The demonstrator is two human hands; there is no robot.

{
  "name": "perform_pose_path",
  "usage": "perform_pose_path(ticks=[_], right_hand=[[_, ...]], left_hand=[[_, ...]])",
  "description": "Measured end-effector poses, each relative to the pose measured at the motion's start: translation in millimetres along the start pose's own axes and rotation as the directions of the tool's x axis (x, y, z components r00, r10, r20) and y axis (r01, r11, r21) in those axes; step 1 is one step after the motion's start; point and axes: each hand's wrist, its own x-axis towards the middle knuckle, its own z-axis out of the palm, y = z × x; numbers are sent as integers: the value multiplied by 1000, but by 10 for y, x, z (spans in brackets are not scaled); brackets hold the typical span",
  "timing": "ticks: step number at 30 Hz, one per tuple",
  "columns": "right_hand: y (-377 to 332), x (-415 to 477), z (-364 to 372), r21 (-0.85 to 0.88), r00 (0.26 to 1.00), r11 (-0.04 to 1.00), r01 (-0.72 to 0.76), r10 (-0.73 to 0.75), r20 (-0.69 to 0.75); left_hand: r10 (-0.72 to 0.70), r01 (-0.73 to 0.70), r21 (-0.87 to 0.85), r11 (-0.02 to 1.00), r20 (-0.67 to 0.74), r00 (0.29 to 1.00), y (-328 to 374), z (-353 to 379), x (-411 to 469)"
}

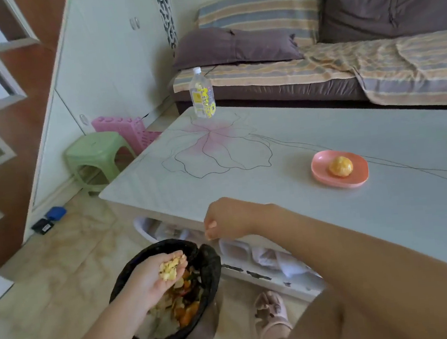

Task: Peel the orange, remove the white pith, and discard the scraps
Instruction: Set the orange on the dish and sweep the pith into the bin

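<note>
A peeled orange (pixel 340 167) sits on a pink plate (pixel 325 176) on the white table. My left hand (pixel 156 275) is cupped palm up over a bin lined with a black bag (pixel 210 264), holding a small heap of pale yellow pith scraps (pixel 169 269). Orange peel and other scraps (pixel 185 303) lie inside the bin. My right hand (pixel 222 219) hovers at the table's front edge with fingers curled; whether it holds anything is unclear.
A clear bottle with a yellow label (pixel 202 94) stands at the table's far left corner. A green stool (pixel 97 157) and pink crate (pixel 127 127) sit left of the table. A sofa (pixel 317 76) runs behind it. My sandalled foot (pixel 270 313) is right of the bin.
</note>
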Motion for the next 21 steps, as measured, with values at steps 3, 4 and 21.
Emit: perform_pose_path(ticks=[3,4,21], right_hand=[[-100,243,294,-19,998,999,-37,37,47],[-108,313,411,-34,998,998,-48,49,32],[-281,623,1210,33,956,961,-274,276,-101]], left_hand=[[11,30,397,917,-100,995,-92,-236,214],[17,44,509,860,-115,993,-108,-271,254],[0,5,448,894,-10,1000,24,-697,488]])
